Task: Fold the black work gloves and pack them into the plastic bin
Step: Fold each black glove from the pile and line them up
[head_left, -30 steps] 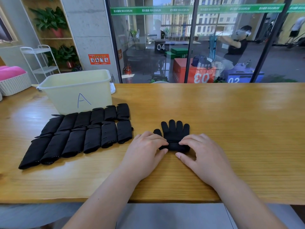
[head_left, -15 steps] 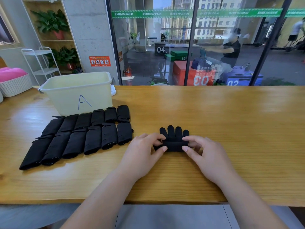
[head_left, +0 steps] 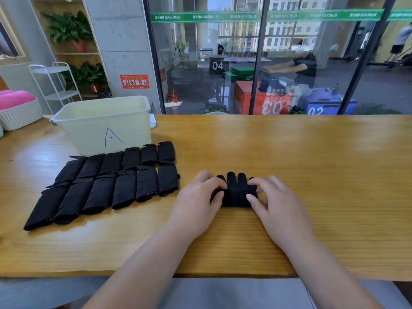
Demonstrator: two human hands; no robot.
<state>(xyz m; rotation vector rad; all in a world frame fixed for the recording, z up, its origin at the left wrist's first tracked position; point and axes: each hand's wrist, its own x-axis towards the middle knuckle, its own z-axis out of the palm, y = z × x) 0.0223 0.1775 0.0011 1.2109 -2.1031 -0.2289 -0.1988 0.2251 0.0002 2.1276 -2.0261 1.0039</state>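
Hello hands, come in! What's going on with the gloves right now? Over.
One glove half-folded, pinched by left hand and right hand. Rows of folded gloves in front of bin. Nothing in the way.

a gym, judging by numbered jump boxes [head_left: 246, 95] behind the glass wall [head_left: 200, 52].

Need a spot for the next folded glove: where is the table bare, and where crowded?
Bare: the wooden table right of the right hand, and between the half-folded glove and the window. Crowded: two rows of folded gloves before the plastic bin, with only a slim gap to the left hand.
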